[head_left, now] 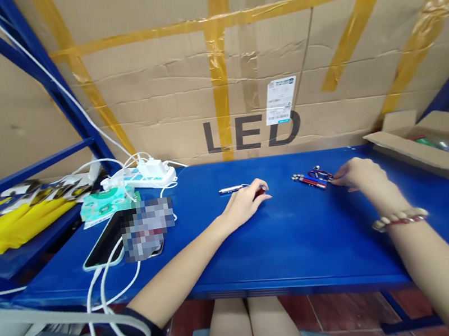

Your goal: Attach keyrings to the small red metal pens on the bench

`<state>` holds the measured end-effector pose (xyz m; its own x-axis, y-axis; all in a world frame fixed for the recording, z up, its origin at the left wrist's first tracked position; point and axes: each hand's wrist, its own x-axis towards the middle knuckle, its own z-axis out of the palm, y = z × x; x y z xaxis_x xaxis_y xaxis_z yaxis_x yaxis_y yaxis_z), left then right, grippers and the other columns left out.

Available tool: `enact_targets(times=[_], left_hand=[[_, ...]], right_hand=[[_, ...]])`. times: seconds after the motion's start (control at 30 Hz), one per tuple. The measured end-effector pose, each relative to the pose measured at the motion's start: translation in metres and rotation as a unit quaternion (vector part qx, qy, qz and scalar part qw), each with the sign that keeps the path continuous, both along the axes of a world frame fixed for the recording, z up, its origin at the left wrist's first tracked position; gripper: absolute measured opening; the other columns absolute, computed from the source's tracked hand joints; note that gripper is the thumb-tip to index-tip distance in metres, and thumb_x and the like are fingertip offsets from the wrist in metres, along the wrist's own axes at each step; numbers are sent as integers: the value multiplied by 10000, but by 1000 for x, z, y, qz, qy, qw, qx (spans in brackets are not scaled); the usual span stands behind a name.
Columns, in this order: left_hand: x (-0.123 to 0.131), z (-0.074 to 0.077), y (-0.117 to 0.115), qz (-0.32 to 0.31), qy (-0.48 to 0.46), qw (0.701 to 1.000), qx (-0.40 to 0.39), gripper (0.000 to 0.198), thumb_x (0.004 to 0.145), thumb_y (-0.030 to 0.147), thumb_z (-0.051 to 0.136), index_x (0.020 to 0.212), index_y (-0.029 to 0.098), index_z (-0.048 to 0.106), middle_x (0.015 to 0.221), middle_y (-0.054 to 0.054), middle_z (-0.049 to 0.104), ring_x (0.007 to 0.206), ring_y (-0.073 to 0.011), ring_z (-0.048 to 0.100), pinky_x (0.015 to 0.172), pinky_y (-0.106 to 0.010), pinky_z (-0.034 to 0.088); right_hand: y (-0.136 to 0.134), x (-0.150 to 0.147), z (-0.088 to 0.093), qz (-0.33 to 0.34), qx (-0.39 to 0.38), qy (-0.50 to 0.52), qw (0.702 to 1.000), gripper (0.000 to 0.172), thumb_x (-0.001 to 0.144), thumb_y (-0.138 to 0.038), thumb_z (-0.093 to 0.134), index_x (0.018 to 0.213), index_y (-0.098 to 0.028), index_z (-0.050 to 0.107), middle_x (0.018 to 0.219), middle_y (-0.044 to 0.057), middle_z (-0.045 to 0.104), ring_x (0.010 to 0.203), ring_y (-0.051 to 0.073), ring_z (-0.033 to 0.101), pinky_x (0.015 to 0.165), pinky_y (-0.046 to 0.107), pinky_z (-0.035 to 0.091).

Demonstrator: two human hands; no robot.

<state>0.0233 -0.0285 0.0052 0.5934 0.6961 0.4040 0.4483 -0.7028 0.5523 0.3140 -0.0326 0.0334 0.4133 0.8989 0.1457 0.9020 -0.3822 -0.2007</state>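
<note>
My left hand [249, 202] rests on the blue table with its fingers curled around a small dark red object [259, 191], mostly hidden by the fingers. Just behind its wrist side lies a slim silver pen-shaped item [231, 189], its right end close to the hand. To the right, my right hand [364, 177] reaches down with bent fingers at the edge of a small pile of red and blue pen-shaped items [314, 180] with metal ends. What its fingertips pinch, if anything, is hidden.
At left are a phone [110, 240], a pixelated item [149, 228], white cables and a power strip [151, 174]. Yellow-handled things [20, 223] lie beyond the blue frame. An open cardboard box [430, 149] stands at right. A large taped carton [179, 95] forms the back.
</note>
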Motion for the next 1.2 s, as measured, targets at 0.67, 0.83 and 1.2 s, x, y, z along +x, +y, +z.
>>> enact_targets(times=[0.67,0.83,1.2], left_hand=[[-3,-2,7,-31,24,998,58,143,876,332,493,969,224,495,914,-14,650,821,-173,632,735,-275,473],[-3,0,8,-16,26,998,50,157,878,344,484,975,221,499,911,-22,650,822,-180,629,731,-287,473],[-2,-1,7,-1,18,999,45,167,899,353,439,990,226,500,881,-16,649,810,-177,629,711,-276,467]], right_hand=[[-2,11,11,-77,-80,122,986,99,658,-138,685,738,-186,716,637,42,693,480,137,625,516,238,496],[-5,11,13,-11,-35,41,998,210,617,-211,740,824,-242,739,878,35,717,687,171,665,585,251,481],[4,4,4,60,-47,-36,996,191,678,-380,682,827,-277,742,881,26,718,835,222,648,586,263,440]])
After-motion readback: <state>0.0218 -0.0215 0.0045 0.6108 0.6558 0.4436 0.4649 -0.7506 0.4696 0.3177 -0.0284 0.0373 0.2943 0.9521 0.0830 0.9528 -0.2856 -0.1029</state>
